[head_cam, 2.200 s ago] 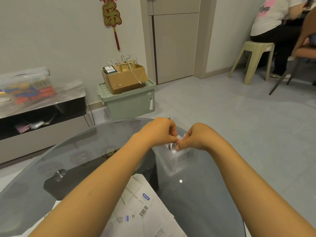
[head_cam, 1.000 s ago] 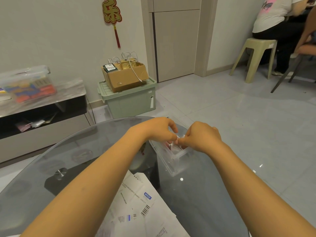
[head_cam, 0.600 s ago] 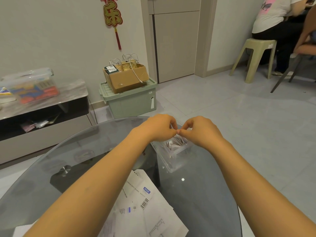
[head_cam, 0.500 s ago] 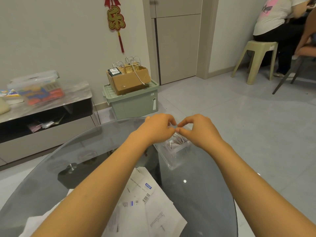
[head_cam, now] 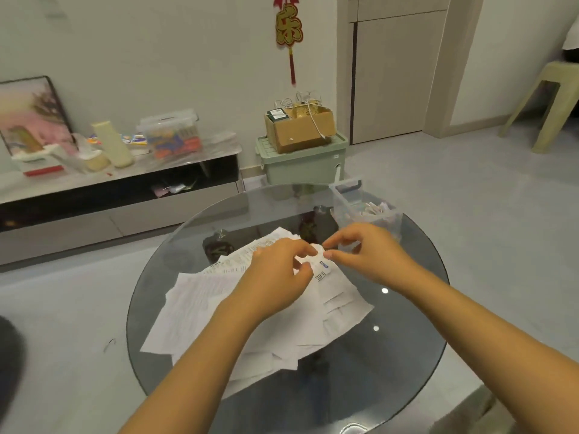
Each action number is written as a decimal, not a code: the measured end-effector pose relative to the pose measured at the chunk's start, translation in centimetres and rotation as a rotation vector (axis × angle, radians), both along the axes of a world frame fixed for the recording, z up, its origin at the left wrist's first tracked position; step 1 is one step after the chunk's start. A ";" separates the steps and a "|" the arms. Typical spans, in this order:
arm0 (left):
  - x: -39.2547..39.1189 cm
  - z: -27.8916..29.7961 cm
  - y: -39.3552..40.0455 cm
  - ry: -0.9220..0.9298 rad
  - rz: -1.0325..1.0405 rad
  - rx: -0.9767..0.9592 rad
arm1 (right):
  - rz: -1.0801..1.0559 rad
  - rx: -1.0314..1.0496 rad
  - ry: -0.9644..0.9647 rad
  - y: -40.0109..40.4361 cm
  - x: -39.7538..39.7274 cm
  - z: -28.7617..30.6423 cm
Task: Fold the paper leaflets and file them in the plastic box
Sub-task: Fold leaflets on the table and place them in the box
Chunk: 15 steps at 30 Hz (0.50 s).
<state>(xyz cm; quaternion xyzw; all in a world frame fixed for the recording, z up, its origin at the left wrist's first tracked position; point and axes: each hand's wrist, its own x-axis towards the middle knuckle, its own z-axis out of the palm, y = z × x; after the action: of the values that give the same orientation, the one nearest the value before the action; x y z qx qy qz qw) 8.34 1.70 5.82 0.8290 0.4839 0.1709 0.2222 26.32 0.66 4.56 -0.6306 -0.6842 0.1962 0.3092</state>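
A loose pile of white printed paper leaflets (head_cam: 219, 305) lies spread on the round glass table (head_cam: 404, 346). Both hands meet at the far edge of the pile. My left hand (head_cam: 279, 270) and my right hand (head_cam: 363, 249) pinch the top corner of the uppermost leaflet (head_cam: 332, 286), the one with a small blue label and a barcode. The clear plastic box (head_cam: 366, 208) stands at the table's far right edge, with several folded leaflets inside it, beyond my right hand.
A green storage bin (head_cam: 300, 164) with a cardboard box (head_cam: 300, 126) on top stands on the floor behind the table. A low cabinet (head_cam: 119, 189) with clutter runs along the left wall. A plastic stool (head_cam: 545, 101) is at the far right.
Both hands left the plastic box and came back toward me to the leaflet pile, where they took hold of the top leaflet's corner. The view swung left and down.
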 end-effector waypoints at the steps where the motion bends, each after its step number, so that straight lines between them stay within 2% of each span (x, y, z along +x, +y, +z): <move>1: -0.7 -0.5 -0.5 0.009 0.012 -0.015 | 0.025 -0.024 -0.017 -0.3 -0.5 -0.5; 8: -4.2 -3.4 -2.0 0.321 0.017 -0.001 | 0.162 -0.150 -0.103 -1.4 -2.8 -3.6; 15: -6.1 -5.4 -2.7 0.508 -0.056 -0.067 | 0.244 -0.168 -0.196 -1.8 -4.0 -4.4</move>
<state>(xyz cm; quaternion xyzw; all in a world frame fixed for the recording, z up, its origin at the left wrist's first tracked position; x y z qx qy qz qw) 2.27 -0.98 0.44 0.8505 0.5066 -0.0651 0.1254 22.35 -1.19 0.13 -0.5827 -0.7638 0.2263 0.1609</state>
